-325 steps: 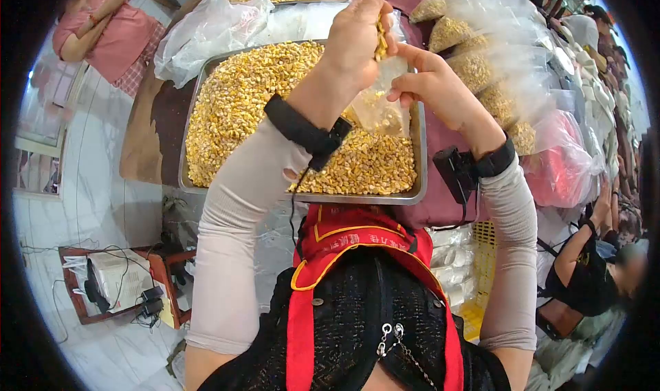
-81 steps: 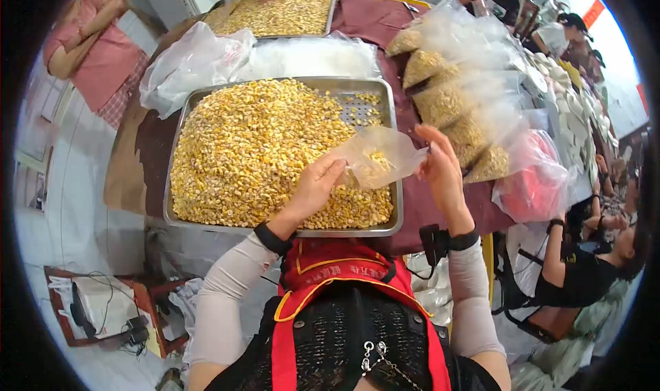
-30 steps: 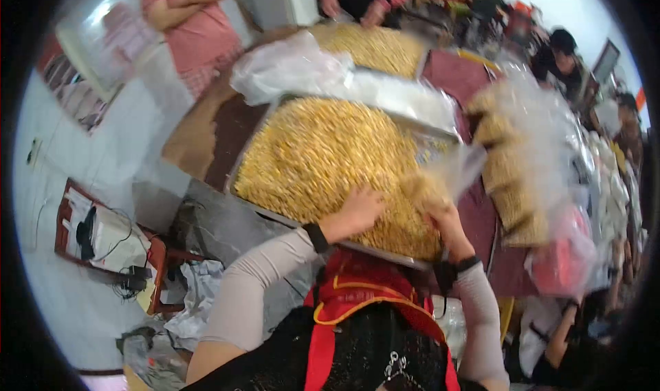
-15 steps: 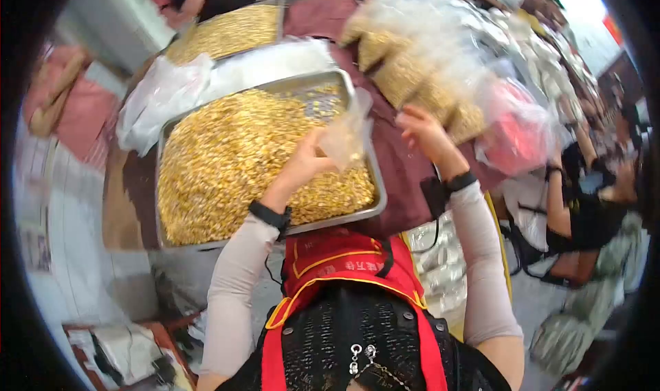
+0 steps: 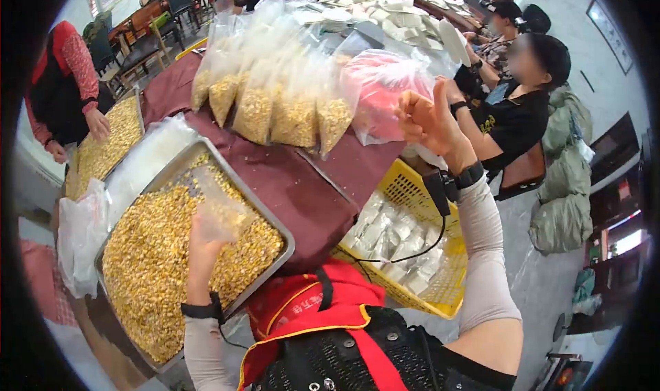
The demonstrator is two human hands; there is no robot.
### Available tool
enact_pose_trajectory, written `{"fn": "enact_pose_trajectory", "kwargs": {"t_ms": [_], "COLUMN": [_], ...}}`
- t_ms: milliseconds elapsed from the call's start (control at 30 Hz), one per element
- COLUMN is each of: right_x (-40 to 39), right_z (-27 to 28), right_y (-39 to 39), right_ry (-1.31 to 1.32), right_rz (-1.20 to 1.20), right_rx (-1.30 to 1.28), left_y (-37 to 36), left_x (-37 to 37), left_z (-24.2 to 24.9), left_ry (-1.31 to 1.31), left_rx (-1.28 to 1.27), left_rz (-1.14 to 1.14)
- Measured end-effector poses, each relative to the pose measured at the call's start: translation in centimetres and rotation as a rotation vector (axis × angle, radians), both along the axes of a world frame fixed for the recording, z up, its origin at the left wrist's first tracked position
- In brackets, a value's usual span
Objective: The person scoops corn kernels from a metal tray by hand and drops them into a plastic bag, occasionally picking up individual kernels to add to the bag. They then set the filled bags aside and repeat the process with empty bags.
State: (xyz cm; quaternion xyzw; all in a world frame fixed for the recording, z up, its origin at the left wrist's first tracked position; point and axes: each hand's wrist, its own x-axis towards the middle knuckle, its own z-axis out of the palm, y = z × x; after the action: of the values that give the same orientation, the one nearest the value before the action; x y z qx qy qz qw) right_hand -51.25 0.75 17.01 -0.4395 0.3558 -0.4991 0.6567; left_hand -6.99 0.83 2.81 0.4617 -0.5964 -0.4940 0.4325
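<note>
My left hand (image 5: 201, 250) is over a metal tray (image 5: 242, 190) heaped with yellow grain, possibly corn kernels (image 5: 148, 260). Its fingers are closed on a small clear plastic bag (image 5: 225, 214), which hangs over the grain; what is inside the bag is hard to make out. My right hand (image 5: 434, 124) is raised off to the right, thumb up and fingers loosely bent, with nothing visible in it. Behind that hand lies a pink bundle in clear plastic (image 5: 378, 92). Several clear bags partly filled with grain (image 5: 295, 119) stand in a row beside it.
A yellow basket (image 5: 450, 298) with white packets is below my right arm. Beyond my tray, a person (image 5: 72, 81) reaches into a second grain tray (image 5: 113, 126). White plastic sheeting (image 5: 155, 147) lies between the trays. Other people (image 5: 509, 126) sit at the right by piled white pieces (image 5: 399, 13).
My view has swung to the right, showing more of the basket and the people there. My right hand is raised and away from the grain bags. The left still holds its bag over the tray.
</note>
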Motion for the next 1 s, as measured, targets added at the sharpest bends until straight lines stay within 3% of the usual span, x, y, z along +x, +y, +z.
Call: {"fn": "enact_pose_trajectory", "kwargs": {"t_ms": [67,100,233,300,433,533,600,633,733,867,1000], "right_x": [-3.3,-3.5,-7.2,-6.4,-7.2,-11.7,-12.0,-12.5,-10.1,-9.7,-7.0], "right_z": [-1.0,-1.1,-4.2,-3.2,-2.8,-5.8,-4.3,-4.3,-2.2,-2.8,-4.1], "right_y": [-1.2,-1.3,-2.5,-2.2,-2.7,-5.7,-6.6,-7.3,-8.3,-9.7,-9.4], "right_ry": [-0.07,-0.063,-0.197,-0.269,-0.286,-0.416,-0.27,-0.338,-0.253,-0.311,-0.282], "right_rz": [-0.094,-0.289,-0.292,-0.4,-0.357,-0.417,-0.625,-0.545,-0.768,-0.654,-0.506], "right_rx": [0.034,0.076,0.018,0.001,-0.051,0.113,0.113,0.088,0.171,0.153,0.163], "left_y": [0.4,0.5,0.6,0.2,0.3,0.5,-1.0,-1.2,-0.1,-1.0,0.1], "left_x": [-0.9,-0.9,0.0,0.1,-0.4,0.4,2.0,2.0,1.5,2.1,2.0], "left_z": [1.1,1.0,0.2,-0.5,0.3,-1.0,-6.2,-5.0,-2.9,-5.6,-5.1], "left_ry": [-0.009,0.035,0.016,-0.01,-0.004,0.009,-0.198,-0.177,-0.151,-0.268,-0.284], "left_rx": [0.0,0.035,0.044,0.024,0.076,0.004,-0.153,-0.133,-0.092,-0.236,0.013], "left_rz": [0.015,0.018,0.014,0.041,0.082,0.086,0.151,0.114,0.054,0.052,0.109]}}
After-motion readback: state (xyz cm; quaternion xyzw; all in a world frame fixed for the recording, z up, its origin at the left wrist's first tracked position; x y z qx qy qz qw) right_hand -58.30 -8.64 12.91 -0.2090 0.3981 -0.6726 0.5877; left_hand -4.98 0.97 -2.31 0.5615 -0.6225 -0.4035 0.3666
